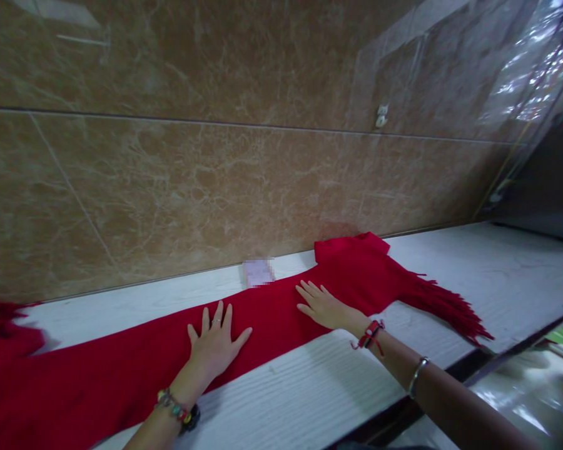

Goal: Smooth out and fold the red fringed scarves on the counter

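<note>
A long red scarf (136, 356) lies across the white tabletop (300, 381), running from the lower left to the right. Its fringe (450, 306) spreads out at the right end, and a folded part rests against the wall. My left hand (213, 344) is flat on the middle of the scarf with its fingers spread. Farther right, my right hand (323, 305) also presses flat on the cloth, fingers stretched out. Neither hand grips anything. More bunched red cloth (4, 328) is at the far left.
Behind the table stands a brown marble-patterned wall (192, 187). A small pinkish block (258, 272), blurred out, sits between scarf and wall. A small white figure (381, 116) is on the wall. Shiny plastic (520, 400) shows below the table's front edge at the right.
</note>
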`<state>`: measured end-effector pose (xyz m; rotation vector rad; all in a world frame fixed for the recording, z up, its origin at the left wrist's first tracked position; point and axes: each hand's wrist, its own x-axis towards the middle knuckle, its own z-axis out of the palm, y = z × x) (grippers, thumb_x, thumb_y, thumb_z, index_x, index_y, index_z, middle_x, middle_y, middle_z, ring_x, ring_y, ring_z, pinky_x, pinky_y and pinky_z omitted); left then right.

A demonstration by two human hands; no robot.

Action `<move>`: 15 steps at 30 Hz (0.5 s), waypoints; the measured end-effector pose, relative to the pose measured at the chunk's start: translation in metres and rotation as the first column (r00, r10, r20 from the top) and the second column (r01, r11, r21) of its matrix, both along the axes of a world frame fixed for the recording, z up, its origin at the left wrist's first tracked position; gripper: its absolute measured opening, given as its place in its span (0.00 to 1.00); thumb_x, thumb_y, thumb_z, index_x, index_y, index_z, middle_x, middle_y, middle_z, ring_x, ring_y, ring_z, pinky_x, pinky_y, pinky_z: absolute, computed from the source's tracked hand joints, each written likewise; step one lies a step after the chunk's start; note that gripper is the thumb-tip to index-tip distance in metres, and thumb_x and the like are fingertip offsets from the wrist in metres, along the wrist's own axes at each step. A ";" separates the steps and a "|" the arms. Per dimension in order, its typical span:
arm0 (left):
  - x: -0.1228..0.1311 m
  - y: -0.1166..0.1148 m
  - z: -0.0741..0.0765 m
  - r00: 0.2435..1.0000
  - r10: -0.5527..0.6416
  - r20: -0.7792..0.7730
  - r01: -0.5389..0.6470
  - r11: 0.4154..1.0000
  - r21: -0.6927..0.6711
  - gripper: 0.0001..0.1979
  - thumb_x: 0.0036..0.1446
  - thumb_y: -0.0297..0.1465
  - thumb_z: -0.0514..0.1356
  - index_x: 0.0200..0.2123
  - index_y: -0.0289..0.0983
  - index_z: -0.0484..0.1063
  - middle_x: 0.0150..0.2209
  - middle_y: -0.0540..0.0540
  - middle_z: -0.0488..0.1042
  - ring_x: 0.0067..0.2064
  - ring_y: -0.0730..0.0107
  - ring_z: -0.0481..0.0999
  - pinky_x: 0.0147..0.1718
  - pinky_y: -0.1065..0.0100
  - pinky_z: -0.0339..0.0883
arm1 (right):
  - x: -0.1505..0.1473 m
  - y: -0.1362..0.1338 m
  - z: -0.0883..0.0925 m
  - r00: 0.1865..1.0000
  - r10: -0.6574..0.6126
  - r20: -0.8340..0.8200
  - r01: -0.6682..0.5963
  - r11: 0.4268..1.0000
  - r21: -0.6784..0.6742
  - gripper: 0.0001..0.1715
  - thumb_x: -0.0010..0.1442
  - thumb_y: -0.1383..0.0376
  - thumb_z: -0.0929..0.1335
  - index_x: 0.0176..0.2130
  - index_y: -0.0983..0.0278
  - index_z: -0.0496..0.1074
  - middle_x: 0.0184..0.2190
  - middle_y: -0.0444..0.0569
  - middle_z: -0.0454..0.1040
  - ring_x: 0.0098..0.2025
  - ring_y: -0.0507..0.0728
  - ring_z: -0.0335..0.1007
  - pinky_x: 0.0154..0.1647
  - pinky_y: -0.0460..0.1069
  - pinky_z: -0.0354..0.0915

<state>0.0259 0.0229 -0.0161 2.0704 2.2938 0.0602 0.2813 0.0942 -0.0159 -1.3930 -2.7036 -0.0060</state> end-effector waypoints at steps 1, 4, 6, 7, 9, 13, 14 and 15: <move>-0.001 0.000 -0.001 1.000 0.000 0.000 0.000 1.000 0.012 0.40 0.51 0.54 0.39 0.61 0.35 0.46 0.63 0.42 0.40 0.61 0.40 0.39 0.51 0.36 0.41 | -0.005 0.002 0.002 1.000 0.003 -0.020 -0.002 1.000 0.006 0.31 0.63 0.57 0.53 0.59 0.73 0.51 0.60 0.61 0.47 0.62 0.64 0.39 0.56 0.62 0.47; -0.003 0.001 0.000 1.000 0.009 -0.001 -0.009 0.999 0.048 0.39 0.51 0.55 0.39 0.61 0.38 0.45 0.63 0.41 0.40 0.61 0.40 0.39 0.51 0.36 0.40 | -0.029 0.007 0.005 0.995 0.049 -0.087 -0.049 0.999 0.005 0.32 0.63 0.56 0.52 0.60 0.71 0.48 0.61 0.59 0.45 0.62 0.62 0.38 0.57 0.61 0.47; -0.007 0.002 0.002 0.999 0.051 0.002 -0.051 0.998 0.038 0.38 0.51 0.55 0.39 0.61 0.41 0.45 0.63 0.41 0.41 0.61 0.38 0.39 0.50 0.35 0.40 | -0.043 0.009 0.002 0.993 0.054 -0.106 -0.058 0.998 -0.030 0.33 0.62 0.56 0.52 0.61 0.70 0.47 0.61 0.58 0.45 0.62 0.62 0.38 0.57 0.62 0.46; -0.009 0.002 0.003 0.997 0.079 0.005 -0.079 0.997 0.022 0.38 0.51 0.55 0.39 0.61 0.41 0.45 0.63 0.41 0.41 0.61 0.37 0.39 0.50 0.34 0.40 | -0.046 0.011 -0.001 0.994 0.040 -0.106 -0.046 0.998 -0.049 0.33 0.62 0.55 0.52 0.61 0.71 0.46 0.61 0.58 0.45 0.62 0.62 0.38 0.57 0.63 0.45; -0.013 0.002 0.005 0.992 0.124 0.014 -0.124 0.992 -0.012 0.38 0.51 0.56 0.39 0.61 0.42 0.45 0.63 0.41 0.40 0.61 0.36 0.38 0.49 0.33 0.40 | -0.046 0.015 -0.007 0.996 -0.006 -0.092 -0.001 0.997 -0.073 0.34 0.62 0.54 0.52 0.60 0.73 0.47 0.61 0.60 0.46 0.62 0.63 0.39 0.57 0.62 0.45; -0.017 0.002 0.006 0.990 0.136 0.026 -0.136 0.990 -0.022 0.39 0.50 0.56 0.39 0.61 0.41 0.45 0.63 0.41 0.39 0.61 0.35 0.36 0.48 0.31 0.39 | -0.028 0.027 -0.013 0.996 -0.076 -0.050 0.072 0.995 -0.072 0.35 0.61 0.53 0.52 0.59 0.74 0.50 0.61 0.62 0.46 0.62 0.63 0.39 0.57 0.62 0.46; -0.017 0.002 0.006 0.991 0.131 0.027 -0.131 0.991 -0.018 0.40 0.50 0.56 0.39 0.61 0.41 0.45 0.63 0.41 0.39 0.61 0.35 0.37 0.48 0.31 0.40 | -0.024 0.030 -0.012 0.995 -0.090 -0.042 0.087 0.994 -0.070 0.35 0.61 0.53 0.52 0.59 0.74 0.50 0.60 0.62 0.46 0.62 0.63 0.39 0.57 0.62 0.46; -0.016 0.002 0.005 0.991 0.127 0.027 -0.127 0.992 -0.013 0.40 0.50 0.56 0.39 0.61 0.41 0.46 0.63 0.40 0.39 0.61 0.34 0.37 0.48 0.31 0.40 | -0.021 0.032 -0.012 0.994 -0.104 -0.035 0.101 0.993 -0.067 0.35 0.61 0.54 0.52 0.59 0.75 0.50 0.60 0.63 0.46 0.62 0.63 0.39 0.57 0.62 0.46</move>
